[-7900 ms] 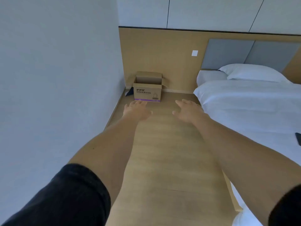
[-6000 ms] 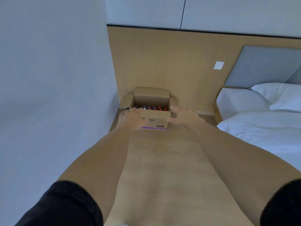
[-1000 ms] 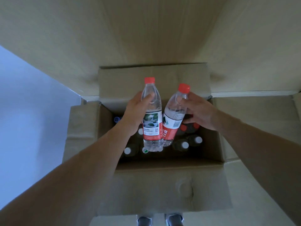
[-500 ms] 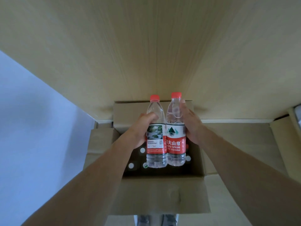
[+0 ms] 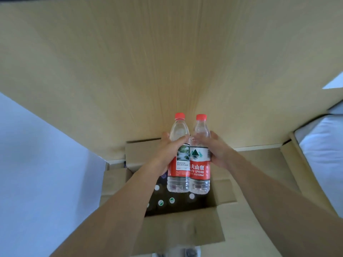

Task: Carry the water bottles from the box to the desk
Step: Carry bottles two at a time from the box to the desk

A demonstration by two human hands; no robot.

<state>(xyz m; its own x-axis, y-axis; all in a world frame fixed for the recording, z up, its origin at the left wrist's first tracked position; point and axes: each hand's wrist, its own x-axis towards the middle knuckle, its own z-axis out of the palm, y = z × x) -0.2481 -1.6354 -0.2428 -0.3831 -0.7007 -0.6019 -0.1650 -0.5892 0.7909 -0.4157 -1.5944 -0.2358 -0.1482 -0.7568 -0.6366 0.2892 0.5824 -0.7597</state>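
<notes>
Head view, looking down: the left hand [image 5: 168,151] curls its fingers round the upper body of one bottle [image 5: 179,156], thumb across the front just above the label. The right hand [image 5: 219,151] grips a second bottle [image 5: 200,160] from the right side, fingers wrapped round the shoulder and label. Both bottles are upright, side by side and touching along their labels, red caps up, held in the air above the open box [image 5: 185,229]. The left one's label shows a landscape picture over red; the right one's shows a green mountain logo and "SPRING" on red.

Below them, the box sits on the floor against a wood-panelled wall [image 5: 167,62], its flaps folded outward. Inside it is dark, with several more bottle caps [image 5: 171,200] visible, white and green-marked, standing close together under the held pair. A white wall [image 5: 37,164] runs along the left. At the right edge, a bed [image 5: 324,164] with white bedding is partly in view. Both bare forearms reach in from the bottom of the frame.
</notes>
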